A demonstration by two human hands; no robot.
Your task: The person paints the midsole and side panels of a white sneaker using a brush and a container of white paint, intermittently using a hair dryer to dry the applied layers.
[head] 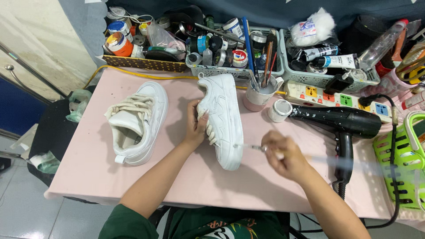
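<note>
Left hand: the left hand [195,126] grips the white sneaker [222,119] from its inner side, fingers curled over the laces, holding it tipped on its edge on the worktop.
Right hand: the right hand [283,155] is closed around a thin paintbrush [249,147]; the hand is blurred, and the brush tip sits at the sneaker's side near the toe.
Held sneaker: it lies lengthwise, heel toward the baskets and toe toward the person, in the middle of the pink worktop [88,168].
Second sneaker: a matching white shoe [138,121] lies to the left, well apart from the held one, its opening and tongue facing up.
Cup: a pale mug [259,95] full of brushes stands just beside the held sneaker's heel.
Small jar: a round white pot [280,110] sits right of the mug.
Hair dryer: a black hair dryer [343,126], flecked with paint, lies to the right of the right hand.
Power strip: a white power strip [336,99] lies behind the dryer with a black plug in it.
Baskets: grey plastic baskets [239,73] along the far edge hold paint pots, tubes and bottles.
Green basket: a bright green basket [405,159] stands at the right edge.
</note>
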